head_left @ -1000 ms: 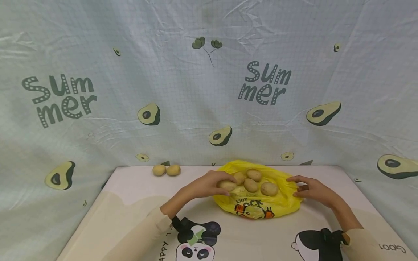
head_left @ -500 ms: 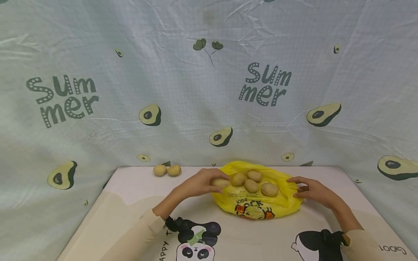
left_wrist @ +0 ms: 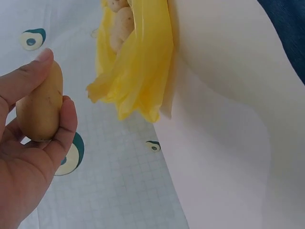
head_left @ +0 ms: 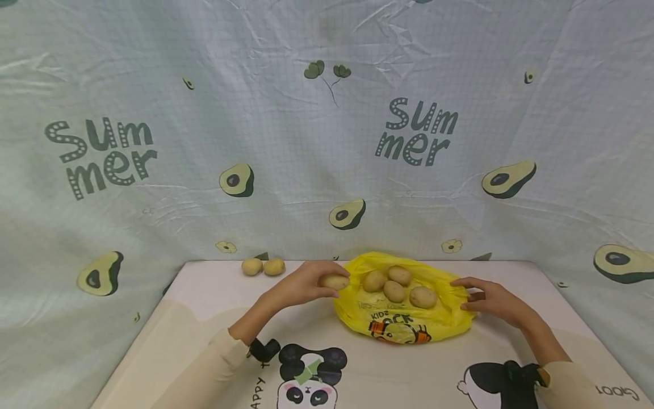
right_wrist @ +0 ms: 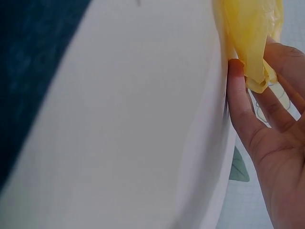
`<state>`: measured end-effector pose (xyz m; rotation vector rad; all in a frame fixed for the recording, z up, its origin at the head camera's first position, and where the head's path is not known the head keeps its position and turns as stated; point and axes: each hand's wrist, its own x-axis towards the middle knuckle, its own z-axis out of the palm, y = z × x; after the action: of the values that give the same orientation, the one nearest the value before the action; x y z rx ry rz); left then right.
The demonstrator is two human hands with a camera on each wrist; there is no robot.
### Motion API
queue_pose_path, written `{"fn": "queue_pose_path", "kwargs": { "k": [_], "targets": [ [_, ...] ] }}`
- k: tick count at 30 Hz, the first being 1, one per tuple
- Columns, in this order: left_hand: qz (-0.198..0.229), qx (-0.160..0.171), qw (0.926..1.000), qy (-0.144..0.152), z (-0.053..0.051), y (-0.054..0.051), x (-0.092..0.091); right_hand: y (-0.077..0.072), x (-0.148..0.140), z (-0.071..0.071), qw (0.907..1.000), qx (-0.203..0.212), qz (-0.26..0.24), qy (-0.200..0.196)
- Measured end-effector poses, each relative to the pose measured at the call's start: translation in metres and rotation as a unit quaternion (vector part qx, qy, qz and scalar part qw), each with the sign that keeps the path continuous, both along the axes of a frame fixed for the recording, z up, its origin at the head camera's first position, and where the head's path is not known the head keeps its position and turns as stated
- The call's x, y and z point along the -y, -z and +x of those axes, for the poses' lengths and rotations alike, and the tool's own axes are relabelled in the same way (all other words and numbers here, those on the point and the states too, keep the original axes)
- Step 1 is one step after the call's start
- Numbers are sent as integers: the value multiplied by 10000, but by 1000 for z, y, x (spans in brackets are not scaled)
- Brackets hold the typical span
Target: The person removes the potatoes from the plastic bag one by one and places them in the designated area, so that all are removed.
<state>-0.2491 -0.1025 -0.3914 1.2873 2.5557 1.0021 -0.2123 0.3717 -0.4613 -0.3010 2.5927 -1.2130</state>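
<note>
Hands, two. The left hand (head_left: 304,282) is pinching one held potato (left_wrist: 40,107) between thumb and fingers. The right hand (head_left: 498,301) is holding one yellow bag (head_left: 352,313) at its right end, the thumb lying to one side of the plastic and fingers to the other; how firmly this grip is pressing, I cannot tell.

Potatoes, seven by my count. One is sitting in the left grip, just beside the bag's left end; in the left wrist view I am seeing a gap between it and the plastic. Four bagged potatoes (head_left: 394,291) are lying in the bag: three clustering together, the fourth resting just to their right. Two loose potatoes (head_left: 274,267) are lying side by side near the far edge of the desk (head_left: 398,375), left of the bag and well apart from it.

Orientation. The held potato's long axis is running roughly left to right in the head view, one end pointing toward the bag, the other going into the hand. In the left wrist view I am seeing it standing nearly upright, its top leaning slightly right.

Surroundings. One patterned cloth (head_left: 306,136) is hanging behind, showing two "SUMMER" prints (head_left: 416,133).
</note>
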Motion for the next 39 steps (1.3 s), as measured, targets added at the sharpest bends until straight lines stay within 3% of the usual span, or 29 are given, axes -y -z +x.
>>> {"fn": "queue_pose_path", "kwargs": {
  "k": [6,16,32,39],
  "targets": [
    [2,-150,9998,-97,-1,2,10,1,-1,0,10000,9,-39,16],
    [37,-64,9989,-457,-4,0,28,1,-2,0,9999,49,-76,69],
    [-112,-385,9972,-623,-16,-1,48,3,-3,-1,9998,53,-172,17],
    [-7,-273,9980,-563,-24,-3,53,2,-3,-1,9999,23,-103,31]
  ]
}}
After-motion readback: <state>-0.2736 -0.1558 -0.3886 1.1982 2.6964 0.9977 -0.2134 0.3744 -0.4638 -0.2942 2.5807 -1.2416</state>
